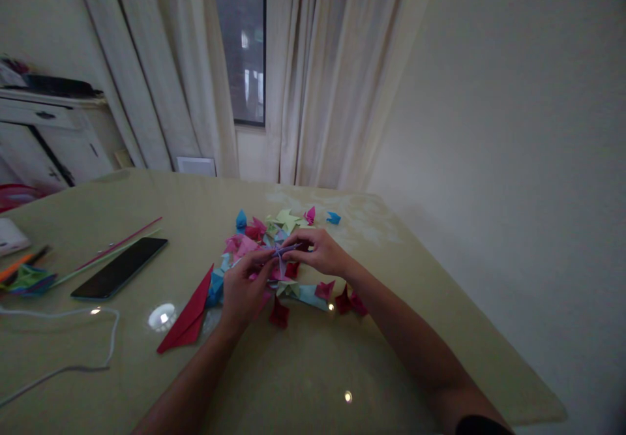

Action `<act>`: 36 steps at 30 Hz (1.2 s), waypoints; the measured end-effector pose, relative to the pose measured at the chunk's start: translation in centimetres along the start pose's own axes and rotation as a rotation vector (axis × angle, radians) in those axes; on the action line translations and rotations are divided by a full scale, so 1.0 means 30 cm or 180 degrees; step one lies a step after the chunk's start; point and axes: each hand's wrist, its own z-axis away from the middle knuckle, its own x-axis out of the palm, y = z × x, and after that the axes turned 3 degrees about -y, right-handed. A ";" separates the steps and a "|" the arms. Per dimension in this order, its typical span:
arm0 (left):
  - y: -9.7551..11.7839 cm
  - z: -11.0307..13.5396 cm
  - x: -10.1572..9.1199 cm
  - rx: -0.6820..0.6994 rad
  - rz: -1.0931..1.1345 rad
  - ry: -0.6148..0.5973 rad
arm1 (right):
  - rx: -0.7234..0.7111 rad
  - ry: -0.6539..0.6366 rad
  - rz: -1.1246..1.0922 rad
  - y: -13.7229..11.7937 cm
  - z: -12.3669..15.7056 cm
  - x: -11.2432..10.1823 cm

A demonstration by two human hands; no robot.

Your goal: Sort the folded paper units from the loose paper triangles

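Observation:
Between my two hands is a lavender folded-paper flower (pixel 282 262) with pointed petals, held just above a pile of origami. My left hand (pixel 247 285) pinches its left side between thumb and fingers. From the right, my right hand (pixel 320 251) pinches another petal, fingertips close to those of the left. Beneath and around them lie pink, red, blue and pale green paper flowers, among them a pale green flower (pixel 288 288) and a dark red one (pixel 279 314). A folded red paper piece (pixel 188 317) lies left of my left hand. My hands hide part of the pile.
On the left of the glossy table (pixel 274 383) lie a black phone (pixel 121 269), thin pink and green sticks, a white cable (pixel 113 340) and a green-and-blue paper piece (pixel 32 280). A blue paper flower (pixel 333 218) sits at the pile's far right. Curtains and a wall border the table.

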 end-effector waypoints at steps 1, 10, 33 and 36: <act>0.000 0.002 0.001 0.0020 -0.0020 0.0002 | 0.0019 -0.0008 -0.0014 -0.004 0.000 0.003; 0.020 -0.006 0.001 0.0401 -0.0037 -0.0109 | 0.0015 -0.0104 -0.0037 0.005 0.005 0.009; 0.033 0.014 -0.006 0.0052 0.0180 -0.0349 | -0.0070 0.0244 0.0184 -0.078 0.030 0.005; 0.045 0.018 -0.007 0.0158 0.0122 -0.0475 | -0.0071 0.0224 0.0205 -0.079 0.034 0.006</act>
